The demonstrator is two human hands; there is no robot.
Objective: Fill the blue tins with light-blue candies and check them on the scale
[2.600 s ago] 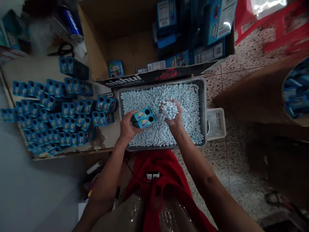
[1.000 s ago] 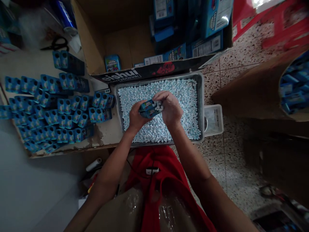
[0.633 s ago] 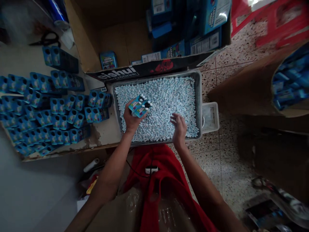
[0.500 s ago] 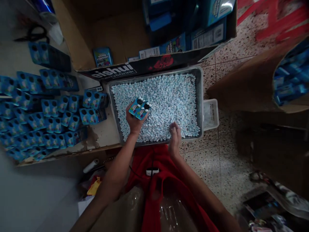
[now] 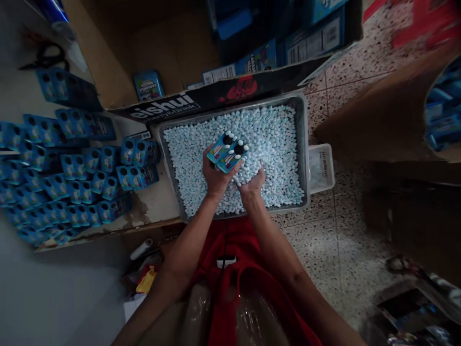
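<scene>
My left hand is wrapped round two small blue boxes held side by side above the candy. Each box has a dark round hole at its top end, with a few white candies around it. Just right of them my right hand is cupped palm up, holding a heap of small white and pale blue candies. Both hands are over a metal tray filled with the same candies.
Many blue boxes with round holes stand on the table at left, near black scissors. A cardboard box with blue packs borders the tray's far side. A clear plastic container and another carton are at right.
My left hand has moved right and slightly forward with the blue boxes. My right hand has moved left beside them, turned palm up, and now holds a heap of candies.
</scene>
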